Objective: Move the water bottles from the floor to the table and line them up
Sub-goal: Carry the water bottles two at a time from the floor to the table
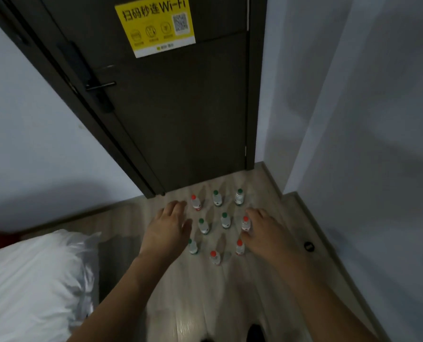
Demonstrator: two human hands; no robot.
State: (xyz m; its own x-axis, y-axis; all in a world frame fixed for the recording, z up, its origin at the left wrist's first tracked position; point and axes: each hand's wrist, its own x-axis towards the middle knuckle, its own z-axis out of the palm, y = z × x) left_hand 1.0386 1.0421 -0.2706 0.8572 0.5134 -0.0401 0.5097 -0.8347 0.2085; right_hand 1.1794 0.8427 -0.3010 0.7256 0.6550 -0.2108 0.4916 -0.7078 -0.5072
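At the foot of a tall dark brown door, on my feed, the task's things stand on a pale wood-grain plank floor between plain white walls. High on the door I see a yellow rectangular Wi-Fi sticker with a QR code, and at its left edge a black lever handle. At lower left, a white bed with a crumpled white cover fills the corner of the view.

My left hand reaches out over the floor, palm down, its fingers straight and close together, holding nothing. It hangs just left of the bottles. My right hand reaches out on the other side, its fingers loosely spread and holding nothing; they lie right beside the middle row's red-capped bottle, though I cannot tell whether they touch it.

Between the two hands stand nine small clear plastic water bottles, all upright on the floor in three rough rows of three, apart from one another. Some carry red caps, as the back-left one does, and some green caps, as the back-middle one does.

Near the right wall, a small black round object lies on the floor.
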